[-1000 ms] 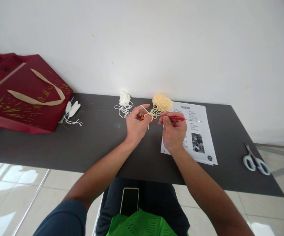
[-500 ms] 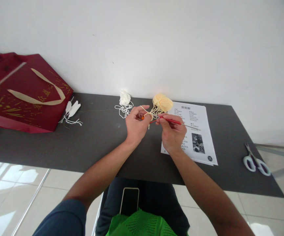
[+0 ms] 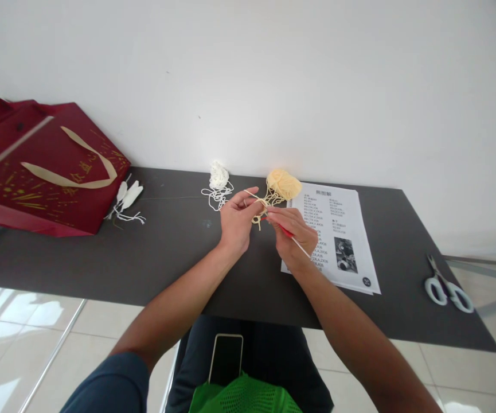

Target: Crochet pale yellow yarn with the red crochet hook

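Observation:
My left hand (image 3: pixel 236 222) is closed on a strand of pale yellow yarn (image 3: pixel 258 219), which runs over its raised index finger and hangs in a small loop below the fingertips. My right hand (image 3: pixel 294 230) grips a crochet hook (image 3: pixel 288 233) with a red handle and a thin metal shaft that slants down to the right. The hook's tip meets the yarn between both hands, and its exact end is hidden by the fingers. Behind the hands, a yellow ball of yarn (image 3: pixel 285 184) lies by the wall, with loose strands leading toward them.
Left of the yellow ball sits white yarn (image 3: pixel 219 176) with tangled strands. Printed sheets (image 3: pixel 353 215) lie under my right hand. Scissors (image 3: pixel 448 289) rest at the right edge. White crocheted pieces (image 3: pixel 129 196) lie beside a red gift bag (image 3: pixel 54 172). A phone (image 3: pixel 226 360) is on my lap.
My right hand has turned, so the hook's shaft now points more steeply down to the right. My left hand stays near its place, holding the yarn. The view has shifted slightly.

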`<action>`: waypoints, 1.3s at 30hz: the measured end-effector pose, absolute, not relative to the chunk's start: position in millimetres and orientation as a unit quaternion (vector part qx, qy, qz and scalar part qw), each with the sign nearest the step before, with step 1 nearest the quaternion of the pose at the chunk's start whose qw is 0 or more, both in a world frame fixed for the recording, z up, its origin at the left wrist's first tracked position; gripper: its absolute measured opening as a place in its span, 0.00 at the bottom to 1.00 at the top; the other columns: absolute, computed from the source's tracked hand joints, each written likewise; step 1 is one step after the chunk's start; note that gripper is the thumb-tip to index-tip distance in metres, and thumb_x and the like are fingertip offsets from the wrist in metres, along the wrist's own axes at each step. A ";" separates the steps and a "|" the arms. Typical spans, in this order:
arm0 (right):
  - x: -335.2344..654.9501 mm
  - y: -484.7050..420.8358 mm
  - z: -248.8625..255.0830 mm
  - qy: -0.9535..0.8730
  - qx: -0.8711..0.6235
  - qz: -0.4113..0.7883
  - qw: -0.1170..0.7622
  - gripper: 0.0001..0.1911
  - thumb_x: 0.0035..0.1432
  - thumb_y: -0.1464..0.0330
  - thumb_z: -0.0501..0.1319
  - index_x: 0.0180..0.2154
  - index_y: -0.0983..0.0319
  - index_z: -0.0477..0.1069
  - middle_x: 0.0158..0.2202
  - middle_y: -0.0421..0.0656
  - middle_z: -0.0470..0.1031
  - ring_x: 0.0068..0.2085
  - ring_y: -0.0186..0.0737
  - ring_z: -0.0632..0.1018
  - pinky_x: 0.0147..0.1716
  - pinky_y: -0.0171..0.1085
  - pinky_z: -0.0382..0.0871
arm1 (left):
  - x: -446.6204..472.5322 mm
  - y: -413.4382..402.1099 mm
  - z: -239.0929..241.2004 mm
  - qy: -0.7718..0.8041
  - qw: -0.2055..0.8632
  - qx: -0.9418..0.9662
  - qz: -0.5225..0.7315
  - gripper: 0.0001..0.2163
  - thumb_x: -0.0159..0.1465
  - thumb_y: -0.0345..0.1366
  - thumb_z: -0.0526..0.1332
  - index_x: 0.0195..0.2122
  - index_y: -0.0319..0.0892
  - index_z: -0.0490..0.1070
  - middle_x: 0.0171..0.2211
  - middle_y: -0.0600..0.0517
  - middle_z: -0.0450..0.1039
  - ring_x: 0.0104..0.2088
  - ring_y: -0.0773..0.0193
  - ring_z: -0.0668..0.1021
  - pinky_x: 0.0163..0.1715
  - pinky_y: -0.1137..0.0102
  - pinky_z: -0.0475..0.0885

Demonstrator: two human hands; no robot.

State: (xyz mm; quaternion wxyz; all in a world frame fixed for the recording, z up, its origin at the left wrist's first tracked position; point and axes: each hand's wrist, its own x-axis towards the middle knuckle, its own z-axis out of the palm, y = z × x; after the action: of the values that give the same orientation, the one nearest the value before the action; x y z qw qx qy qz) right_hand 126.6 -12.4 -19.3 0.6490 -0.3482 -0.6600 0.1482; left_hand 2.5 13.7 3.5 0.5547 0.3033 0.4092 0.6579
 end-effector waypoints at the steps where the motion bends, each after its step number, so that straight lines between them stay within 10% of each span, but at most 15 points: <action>1: 126.4 -12.2 -19.5 -0.657 -0.354 0.149 0.649 0.17 0.60 0.75 0.68 0.46 0.47 0.82 0.46 0.40 0.86 0.45 0.44 0.85 0.45 0.49 0.82 | 2.1 13.6 4.6 0.400 0.575 0.294 0.650 0.19 0.49 0.30 0.73 0.44 0.40 0.79 0.27 0.57 0.77 0.25 0.73 0.76 0.32 0.73 0.70; 16: 118.7 -5.4 -16.4 -0.445 -0.383 0.380 0.714 0.05 0.57 0.68 0.71 0.37 0.55 0.81 0.39 0.39 0.86 0.32 0.36 0.82 0.34 0.39 0.80 | -5.6 17.9 6.9 0.333 0.697 0.267 0.576 0.25 0.49 0.30 0.72 0.50 0.37 0.77 0.30 0.51 0.80 0.29 0.65 0.79 0.36 0.66 0.73; 30: 128.2 -11.9 -10.3 -0.547 -0.396 0.265 0.689 0.03 0.61 0.67 0.68 0.38 0.55 0.76 0.40 0.40 0.82 0.39 0.38 0.81 0.43 0.42 0.77 | -1.6 15.0 0.3 0.475 0.462 0.424 0.618 0.19 0.51 0.29 0.67 0.46 0.40 0.81 0.24 0.58 0.72 0.25 0.71 0.71 0.31 0.71 0.68; 39: 127.4 -2.6 -6.3 -0.430 -0.351 0.408 0.725 0.08 0.59 0.66 0.70 0.37 0.57 0.72 0.36 0.37 0.80 0.29 0.32 0.78 0.32 0.36 0.76 | -7.0 14.5 0.3 0.446 0.416 0.509 0.608 0.05 0.51 0.26 0.65 0.26 0.43 0.79 0.29 0.53 0.76 0.31 0.67 0.75 0.34 0.70 0.69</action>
State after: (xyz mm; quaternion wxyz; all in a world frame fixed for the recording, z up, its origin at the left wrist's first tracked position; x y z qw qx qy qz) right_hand 127.4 -2.6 -6.3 0.7248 -0.3511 -0.4302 0.4077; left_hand -7.0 14.5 0.3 0.4155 0.5088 0.4459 0.6080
